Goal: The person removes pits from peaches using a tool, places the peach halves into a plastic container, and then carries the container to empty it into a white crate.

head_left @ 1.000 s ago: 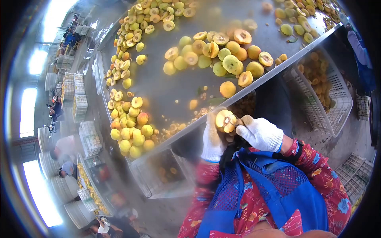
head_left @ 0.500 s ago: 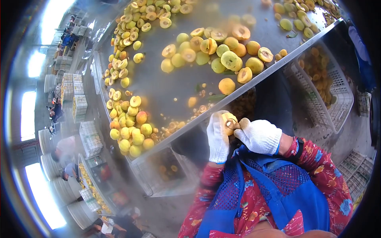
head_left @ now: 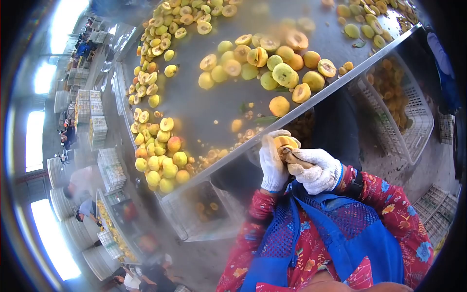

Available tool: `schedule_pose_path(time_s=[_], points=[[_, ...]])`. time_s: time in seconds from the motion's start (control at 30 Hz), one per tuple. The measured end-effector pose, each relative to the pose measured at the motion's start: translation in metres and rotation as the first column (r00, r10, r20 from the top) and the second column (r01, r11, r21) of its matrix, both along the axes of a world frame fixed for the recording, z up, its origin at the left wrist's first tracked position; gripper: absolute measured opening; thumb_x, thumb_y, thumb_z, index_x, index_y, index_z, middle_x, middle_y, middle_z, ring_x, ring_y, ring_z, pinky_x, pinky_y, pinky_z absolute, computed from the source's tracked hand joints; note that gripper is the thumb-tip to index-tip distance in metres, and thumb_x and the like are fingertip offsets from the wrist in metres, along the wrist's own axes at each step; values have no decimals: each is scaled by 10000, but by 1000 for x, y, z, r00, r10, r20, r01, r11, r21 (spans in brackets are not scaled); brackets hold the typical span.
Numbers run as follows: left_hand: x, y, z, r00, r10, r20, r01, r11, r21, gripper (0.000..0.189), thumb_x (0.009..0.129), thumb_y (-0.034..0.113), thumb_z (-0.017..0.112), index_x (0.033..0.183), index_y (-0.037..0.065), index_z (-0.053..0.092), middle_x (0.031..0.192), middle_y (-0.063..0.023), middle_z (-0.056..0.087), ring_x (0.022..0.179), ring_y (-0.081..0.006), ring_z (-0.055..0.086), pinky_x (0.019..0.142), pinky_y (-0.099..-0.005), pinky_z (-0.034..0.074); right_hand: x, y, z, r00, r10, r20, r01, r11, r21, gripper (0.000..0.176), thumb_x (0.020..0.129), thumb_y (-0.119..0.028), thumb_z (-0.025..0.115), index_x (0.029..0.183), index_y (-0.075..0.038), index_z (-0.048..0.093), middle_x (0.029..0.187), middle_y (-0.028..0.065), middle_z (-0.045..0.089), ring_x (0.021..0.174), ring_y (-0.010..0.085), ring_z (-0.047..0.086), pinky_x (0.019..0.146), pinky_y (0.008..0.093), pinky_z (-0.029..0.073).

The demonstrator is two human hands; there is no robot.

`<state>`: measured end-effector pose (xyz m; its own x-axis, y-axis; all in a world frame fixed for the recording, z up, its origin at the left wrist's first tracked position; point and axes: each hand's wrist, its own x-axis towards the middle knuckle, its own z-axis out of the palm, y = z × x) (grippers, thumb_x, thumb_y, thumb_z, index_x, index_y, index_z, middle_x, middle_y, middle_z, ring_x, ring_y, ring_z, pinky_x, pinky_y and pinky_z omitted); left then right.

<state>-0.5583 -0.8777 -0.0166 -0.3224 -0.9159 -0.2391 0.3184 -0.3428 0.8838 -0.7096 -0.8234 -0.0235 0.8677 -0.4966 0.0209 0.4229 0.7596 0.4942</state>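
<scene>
My left hand [head_left: 273, 165], in a white knit glove, is closed around a cut yellow peach [head_left: 286, 143] just off the table edge. My right hand [head_left: 318, 169], gloved too, presses its fingers and thumb together against the fruit's near side. Whatever my right fingers pinch is hidden by the glove. Beyond my hands, whole and halved peaches [head_left: 284, 75] lie on the grey metal table [head_left: 194, 107]. Another pile of peaches [head_left: 168, 168] sits at the table's left corner.
The table's raised metal rim [head_left: 331, 91] runs diagonally past my hands. Below it on the right stands a white plastic crate [head_left: 413, 131] with fruit pieces. A pale bin [head_left: 194, 226] is under the left corner. Other people [head_left: 87, 209] and stacked crates [head_left: 112, 170] are farther left.
My right hand has turned and closed in on the fruit, its fingers now covering the near side. My left hand has shifted slightly right and up. The fruit on the table stays put.
</scene>
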Motion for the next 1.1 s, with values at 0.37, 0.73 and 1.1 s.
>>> schedule_pose_path(time_s=[0.37,0.73,1.1], points=[[150,16,35,-374,49,926,-53,996,-74,475,983,393,608,1335,76,571,1229,-249,625,1095,-443,634,940,-526,512,-11,-8,18,511,-38,-859,-336,911,-240,392,1048,-403,554,1150,-29,613,600,-4,485,392,77,392,339,224,289],[-6,-139,-30,203,220,954,944,215,-250,446,872,145,635,1317,163,603,1326,-156,586,1161,-348,618,974,-442,529,-21,-1,1,299,-143,-943,-343,906,-246,348,1033,-376,580,1123,-43,618,680,60,612,394,93,467,355,234,354],[50,-64,7,984,-101,-145,140,945,296,489,982,440,429,1274,76,576,1057,-182,697,621,-233,668,477,-275,536,-6,-19,55,-268,-855,-444,-783,461,-417,339,1026,-320,554,1097,8,602,807,248,672,733,436,668,653,484,528]])
